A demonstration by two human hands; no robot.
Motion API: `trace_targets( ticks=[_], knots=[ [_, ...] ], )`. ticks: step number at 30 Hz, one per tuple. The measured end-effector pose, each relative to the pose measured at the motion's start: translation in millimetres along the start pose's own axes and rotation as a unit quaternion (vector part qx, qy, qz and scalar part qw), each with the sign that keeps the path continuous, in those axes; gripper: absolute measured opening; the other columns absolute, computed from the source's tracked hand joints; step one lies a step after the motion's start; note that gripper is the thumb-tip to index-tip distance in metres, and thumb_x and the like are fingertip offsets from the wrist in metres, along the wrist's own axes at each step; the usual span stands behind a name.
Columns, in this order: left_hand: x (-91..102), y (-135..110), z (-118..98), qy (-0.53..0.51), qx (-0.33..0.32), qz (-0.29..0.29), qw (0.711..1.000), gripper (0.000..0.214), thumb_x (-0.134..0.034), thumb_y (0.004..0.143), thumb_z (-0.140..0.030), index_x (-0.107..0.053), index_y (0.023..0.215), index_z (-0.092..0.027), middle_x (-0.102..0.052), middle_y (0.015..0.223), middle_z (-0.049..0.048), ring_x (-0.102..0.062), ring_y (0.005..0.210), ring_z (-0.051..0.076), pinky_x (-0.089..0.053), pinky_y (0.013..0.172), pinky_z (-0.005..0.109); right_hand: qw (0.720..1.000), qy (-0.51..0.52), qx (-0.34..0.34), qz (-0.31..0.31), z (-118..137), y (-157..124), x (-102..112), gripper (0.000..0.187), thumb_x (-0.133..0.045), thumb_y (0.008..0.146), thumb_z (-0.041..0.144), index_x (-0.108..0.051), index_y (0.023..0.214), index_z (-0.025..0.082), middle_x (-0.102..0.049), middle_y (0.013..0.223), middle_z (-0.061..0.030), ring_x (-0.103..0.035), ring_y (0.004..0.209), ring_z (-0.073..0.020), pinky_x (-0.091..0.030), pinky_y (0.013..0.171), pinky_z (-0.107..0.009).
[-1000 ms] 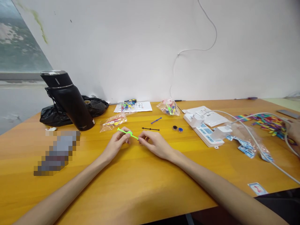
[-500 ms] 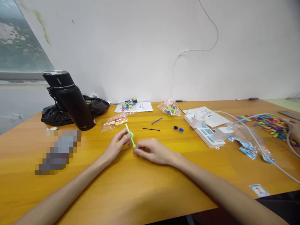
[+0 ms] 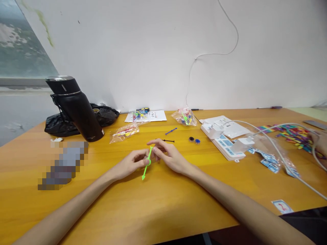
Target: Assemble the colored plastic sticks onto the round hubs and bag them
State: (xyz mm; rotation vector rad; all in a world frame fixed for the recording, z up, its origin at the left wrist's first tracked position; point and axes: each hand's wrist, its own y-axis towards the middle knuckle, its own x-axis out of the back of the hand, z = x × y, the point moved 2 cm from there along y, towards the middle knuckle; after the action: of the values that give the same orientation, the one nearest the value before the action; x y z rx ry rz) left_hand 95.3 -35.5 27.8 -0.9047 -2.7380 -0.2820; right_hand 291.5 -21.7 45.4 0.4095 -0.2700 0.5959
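A bright green plastic spinner arrow (image 3: pixel 145 170) with a round hub is pinched between the thumb and fingers of my left hand (image 3: pixel 131 164). Its arrowhead points down toward me, and its tail end is up by my right hand (image 3: pixel 170 157). My right hand is open, the index finger stretched out and the thumb beside the tail; whether they touch it I cannot tell. Behind my right hand lies a black spinner arrow (image 3: pixel 169 141), partly covered. Farther back is a blue spinner arrow (image 3: pixel 171 131), with a black disc (image 3: pixel 191 139) and a blue disc (image 3: pixel 197 141) to its right.
Plastic bags of coloured parts (image 3: pixel 125 132) (image 3: pixel 186 118) lie toward the wall. A black bottle (image 3: pixel 79 109) and a blurred-out object (image 3: pixel 63 166) are at left. At right are a power strip (image 3: pixel 224 147), cables, colourful pieces (image 3: pixel 296 136) and another person's hand (image 3: pixel 321 143).
The green spinner arrow has swung round its hub, its arrowhead now to the lower left. My right hand has moved up from the arrowhead to the tail end, and its fingers have spread.
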Motion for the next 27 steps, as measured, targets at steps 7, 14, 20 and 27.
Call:
trace_targets(
  ticks=[7, 14, 20, 27],
  knots=[
    [1.0, -0.3, -2.2, 0.012, 0.025, -0.015, 1.000, 0.027, -0.056, 0.094, -0.044, -0.054, 0.084, -0.020, -0.052, 0.079, -0.0019, -0.049, 0.076, 0.016, -0.038, 0.069, 0.026, 1.000, -0.019, -0.007, -0.004, 0.0, 1.8, 5.3, 0.023, -0.053, 0.102, 0.040, -0.059, 0.095, 0.019, -0.062, 0.080, 0.0004, -0.057, 0.072, -0.0129, -0.045, 0.071, -0.026],
    [10.7, 0.9, -0.3, 0.015, 0.024, -0.066, 0.997, 0.027, -0.054, 0.096, -0.045, -0.055, 0.085, -0.020, -0.049, 0.075, -0.0022, -0.047, 0.071, 0.015, -0.040, 0.070, 0.027, 0.995, 0.070, -0.057, 0.031, -11.4, 5.1, 9.1, 0.033, -0.053, 0.100, 0.046, -0.053, 0.081, 0.019, -0.054, 0.067, 0.0033, -0.047, 0.059, -0.0103, -0.038, 0.060, -0.024],
    [56.0, 1.8, 26.1, 0.118, 0.030, -0.326, 0.937, 0.030, -0.052, 0.091, -0.048, -0.058, 0.107, -0.023, -0.063, 0.105, 0.0053, -0.059, 0.100, 0.025, -0.047, 0.090, 0.037, 0.976, 0.184, -0.109, -0.038, -22.6, 13.1, 20.4, 0.038, -0.064, 0.089, 0.053, -0.054, 0.077, 0.018, -0.054, 0.063, 0.0036, -0.048, 0.055, -0.0100, -0.039, 0.056, -0.023],
    [99.3, -17.2, 44.8, 0.435, 0.142, -0.343, 0.820, 0.064, -0.053, 0.089, -0.047, -0.042, 0.147, -0.023, -0.039, 0.157, 0.0152, -0.030, 0.143, 0.042, -0.026, 0.114, 0.061, 0.960, 0.214, -0.145, -0.108, -32.9, 15.4, 31.9, 0.039, -0.068, 0.084, 0.055, -0.058, 0.078, 0.017, -0.056, 0.064, 0.0031, -0.048, 0.057, -0.0090, -0.038, 0.057, -0.022]
  ],
)
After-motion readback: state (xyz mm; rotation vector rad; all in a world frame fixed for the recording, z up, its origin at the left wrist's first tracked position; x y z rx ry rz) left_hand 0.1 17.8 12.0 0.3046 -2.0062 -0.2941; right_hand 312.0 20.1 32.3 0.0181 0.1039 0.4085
